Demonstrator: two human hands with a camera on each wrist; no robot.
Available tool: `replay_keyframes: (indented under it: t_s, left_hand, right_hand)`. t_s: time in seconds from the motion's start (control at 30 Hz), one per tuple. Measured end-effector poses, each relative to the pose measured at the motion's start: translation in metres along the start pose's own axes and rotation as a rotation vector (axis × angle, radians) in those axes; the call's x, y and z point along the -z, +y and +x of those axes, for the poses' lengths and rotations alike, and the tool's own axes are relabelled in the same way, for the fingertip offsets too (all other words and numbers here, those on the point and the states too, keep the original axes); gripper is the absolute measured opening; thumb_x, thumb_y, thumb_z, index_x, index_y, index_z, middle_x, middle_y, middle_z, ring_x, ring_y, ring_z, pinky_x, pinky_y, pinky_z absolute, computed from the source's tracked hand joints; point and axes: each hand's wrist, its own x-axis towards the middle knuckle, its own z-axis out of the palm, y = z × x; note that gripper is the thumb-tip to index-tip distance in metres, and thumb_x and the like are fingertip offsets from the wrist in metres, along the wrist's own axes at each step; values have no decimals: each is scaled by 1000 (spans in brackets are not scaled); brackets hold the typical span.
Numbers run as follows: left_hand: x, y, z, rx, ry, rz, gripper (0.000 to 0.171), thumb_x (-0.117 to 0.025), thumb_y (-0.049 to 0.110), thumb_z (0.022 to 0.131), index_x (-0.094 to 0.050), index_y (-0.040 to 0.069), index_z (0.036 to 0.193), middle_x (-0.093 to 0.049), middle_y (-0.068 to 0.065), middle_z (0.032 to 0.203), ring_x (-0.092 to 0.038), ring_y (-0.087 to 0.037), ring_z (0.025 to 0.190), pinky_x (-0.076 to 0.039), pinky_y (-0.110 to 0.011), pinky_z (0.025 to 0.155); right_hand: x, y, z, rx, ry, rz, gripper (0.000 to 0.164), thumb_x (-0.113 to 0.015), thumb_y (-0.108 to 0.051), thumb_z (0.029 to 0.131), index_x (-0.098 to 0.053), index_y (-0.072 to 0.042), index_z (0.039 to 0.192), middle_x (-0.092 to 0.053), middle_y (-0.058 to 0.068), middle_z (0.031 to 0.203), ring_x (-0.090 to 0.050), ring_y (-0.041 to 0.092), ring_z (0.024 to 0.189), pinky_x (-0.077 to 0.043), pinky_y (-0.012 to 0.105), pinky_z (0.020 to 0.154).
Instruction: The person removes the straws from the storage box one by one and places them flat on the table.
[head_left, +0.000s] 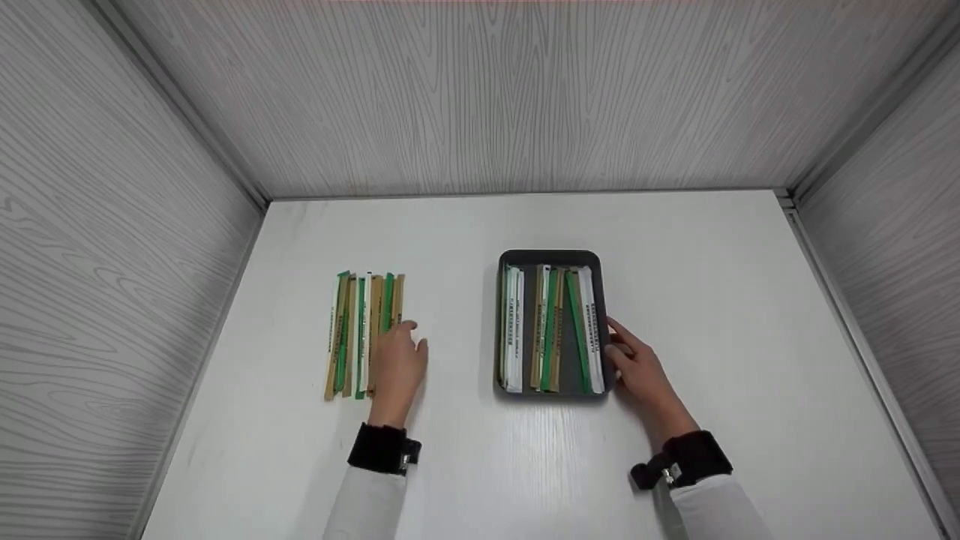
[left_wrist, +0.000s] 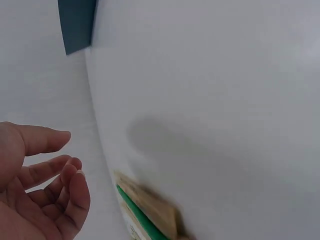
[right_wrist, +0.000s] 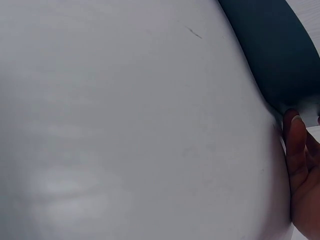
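Note:
Slim wrapped sticks (head_left: 364, 330) in white, green and brown, with printed lettering, lie side by side on the left of the table. My left hand (head_left: 399, 365) is over the right end of that row and hides part of it. In the left wrist view its thumb (left_wrist: 47, 140) and loosely bent fingers are apart with nothing between them. A dark rectangular tray (head_left: 551, 257) holds more such sticks (head_left: 550, 330) in separate groups. My right hand (head_left: 639, 373) touches the tray's right side with thumb and fingers; in the right wrist view its fingertips are at the tray's outer wall (right_wrist: 270, 55).
The white tabletop (head_left: 465, 450) lies under everything. Grey wood-grain panels rise at the back (head_left: 480, 97), the left (head_left: 97, 262) and the right (head_left: 892, 262). A strip of table separates the row of sticks from the tray.

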Motion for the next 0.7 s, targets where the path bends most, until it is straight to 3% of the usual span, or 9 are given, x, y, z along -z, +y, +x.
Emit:
replay_keyframes:
  t_s: [0.17,0.37,0.53,0.6,0.7]
  left_hand:
    - [-25,50,-11,-161,-37,-37,30,-68,11,91,-65,0,119,-63,-8,86,-61,-22,77,-51,-36,66]
    - [-50,95,-25,-294,-129,-102,42,-67,9,91,-57,-5,129,-68,-10,90,-65,-24,80,-53,-37,68]
    - [-64,113,-31,-344,-206,-72,46,-66,13,93,-53,-5,133,-65,-18,114,-65,-30,99,-54,-40,80]
    - [-70,116,-31,-362,-225,-45,45,-66,13,93,-54,-5,133,-64,-19,116,-65,-30,98,-54,-39,78]
    - [-80,118,-29,-374,-244,-10,35,-66,10,92,-59,-3,124,-65,-15,101,-65,-26,82,-54,-36,64]
  right_hand:
    - [1,2,0,10,-5,12,53,-49,-16,101,-38,-20,152,-54,20,134,-58,25,87,-49,33,66]
    - [1,3,0,26,-14,31,51,-49,-16,102,-38,-18,152,-53,21,134,-58,24,86,-49,33,64]
    - [1,3,0,17,-15,20,52,-49,-17,102,-37,-19,153,-53,20,135,-57,23,89,-49,32,66]
    - [1,2,0,16,-14,15,52,-49,-16,102,-37,-18,153,-53,20,135,-57,23,90,-49,31,67]
    - [2,-7,-3,21,-18,30,51,-49,-13,102,-37,-13,152,-53,23,135,-57,24,89,-48,31,64]
